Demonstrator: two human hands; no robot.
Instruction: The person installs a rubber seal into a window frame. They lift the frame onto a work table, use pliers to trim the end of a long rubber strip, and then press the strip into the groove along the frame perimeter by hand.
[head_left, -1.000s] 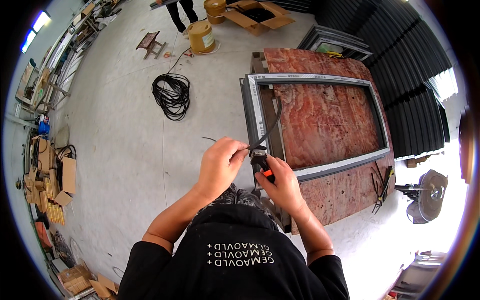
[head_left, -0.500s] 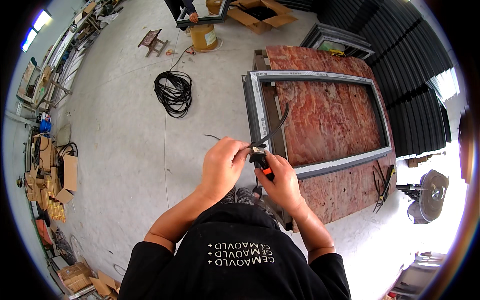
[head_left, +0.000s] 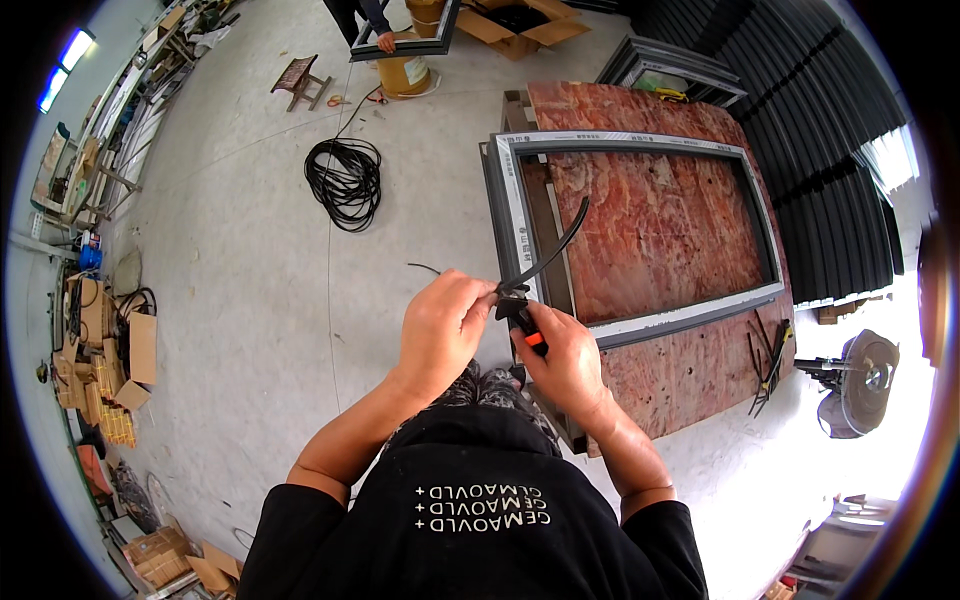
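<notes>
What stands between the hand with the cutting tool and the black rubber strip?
Nothing visible does. The right hand holds the orange-handled cutter right at the black rubber strip, whose near end the left hand pinches.

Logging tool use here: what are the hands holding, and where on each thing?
The left hand pinches the black rubber strip at its near end; the right hand grips the cutters by their orange-and-black handles.

Black short-sleeved shirt, sleeves ending above the elbows, white block lettering with small plus marks across the chest. Forearms bare. Both hands bare: left hand, right hand. Dark patterned trousers below.
</notes>
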